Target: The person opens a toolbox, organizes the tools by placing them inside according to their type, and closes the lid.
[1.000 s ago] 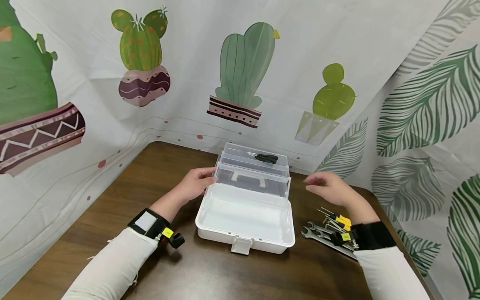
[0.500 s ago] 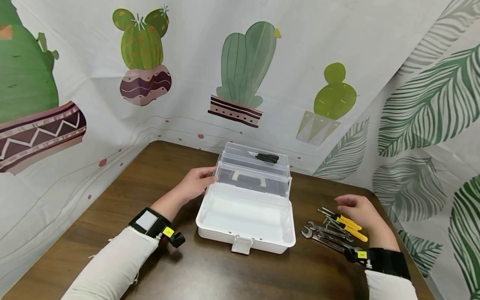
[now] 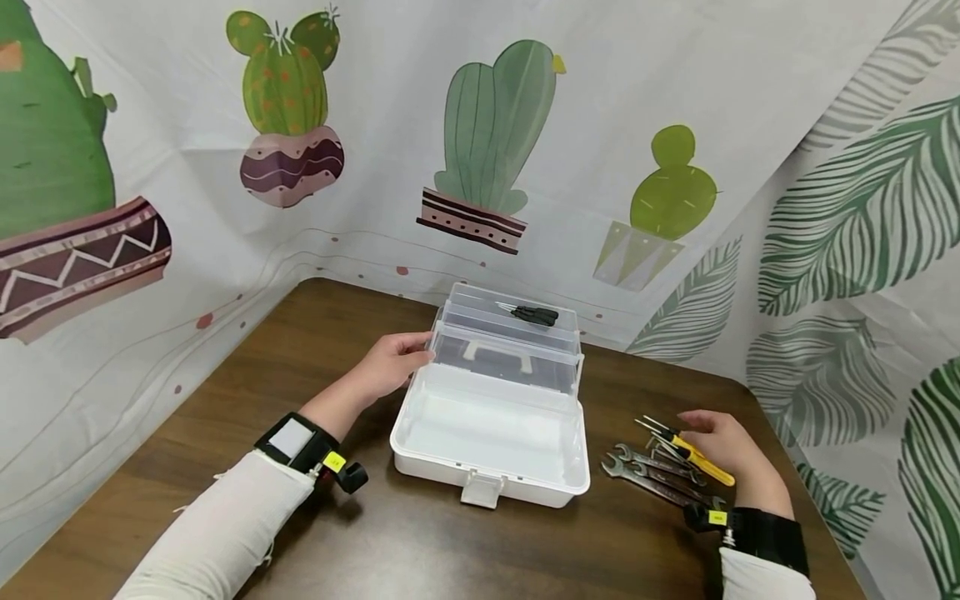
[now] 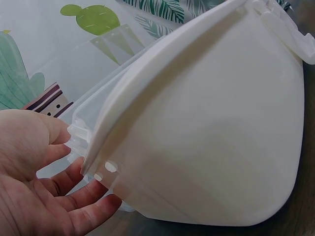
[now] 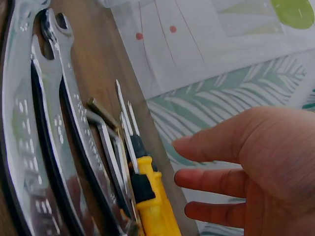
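Note:
A white toolbox (image 3: 517,493) stands with its clear lid and stepped trays (image 3: 487,367) folded back. My left hand (image 3: 384,367) holds its left rear corner; in the left wrist view the thumb is at the clear plastic and the fingers (image 4: 93,214) lie against the white side. Small screwdrivers with black handles (image 3: 536,316) lie in the top tray. At the right, my right hand (image 3: 729,442) hovers beside yellow-handled screwdrivers (image 3: 708,467), thumb and fingers apart and nothing between them. Several wrenches (image 3: 652,477) and some hex keys (image 5: 106,140) lie alongside these screwdrivers.
Everything stands on a brown wooden table (image 3: 450,558). A white cloth with cactus and leaf prints (image 3: 375,167) hangs right behind it and along the sides. The toolbox's front latch (image 3: 482,490) hangs down over its front wall.
My right hand has moved from beside the trays, right and toward me, down to the yellow-handled screwdrivers. The left hand has stayed at the toolbox corner.

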A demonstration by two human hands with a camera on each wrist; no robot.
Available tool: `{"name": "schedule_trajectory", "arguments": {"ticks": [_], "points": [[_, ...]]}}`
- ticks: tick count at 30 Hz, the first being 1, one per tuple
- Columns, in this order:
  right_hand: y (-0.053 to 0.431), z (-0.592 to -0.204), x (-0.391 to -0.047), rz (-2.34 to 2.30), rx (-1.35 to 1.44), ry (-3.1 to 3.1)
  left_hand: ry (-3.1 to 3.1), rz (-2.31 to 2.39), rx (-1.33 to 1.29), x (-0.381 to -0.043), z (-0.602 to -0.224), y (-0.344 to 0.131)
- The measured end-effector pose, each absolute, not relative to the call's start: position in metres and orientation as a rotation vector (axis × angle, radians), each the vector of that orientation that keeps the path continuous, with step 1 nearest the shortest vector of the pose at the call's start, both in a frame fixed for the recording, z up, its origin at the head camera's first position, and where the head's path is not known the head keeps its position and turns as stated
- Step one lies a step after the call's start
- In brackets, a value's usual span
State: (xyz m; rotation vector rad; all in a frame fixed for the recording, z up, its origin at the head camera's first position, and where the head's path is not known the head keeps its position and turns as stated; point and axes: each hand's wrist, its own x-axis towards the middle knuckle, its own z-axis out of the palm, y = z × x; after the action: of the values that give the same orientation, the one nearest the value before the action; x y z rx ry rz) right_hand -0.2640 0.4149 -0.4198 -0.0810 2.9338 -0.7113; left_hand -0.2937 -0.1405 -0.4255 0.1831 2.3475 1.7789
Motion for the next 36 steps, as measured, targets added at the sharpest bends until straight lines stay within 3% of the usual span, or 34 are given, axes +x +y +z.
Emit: {"name": "schedule_trajectory", "arguments": {"ticks": [36], "points": [[0.409,-0.439,-0.275,-0.651,0.009,2.956,2.369,1.742,0.218,-0.298,-0.432,-0.143]]}}
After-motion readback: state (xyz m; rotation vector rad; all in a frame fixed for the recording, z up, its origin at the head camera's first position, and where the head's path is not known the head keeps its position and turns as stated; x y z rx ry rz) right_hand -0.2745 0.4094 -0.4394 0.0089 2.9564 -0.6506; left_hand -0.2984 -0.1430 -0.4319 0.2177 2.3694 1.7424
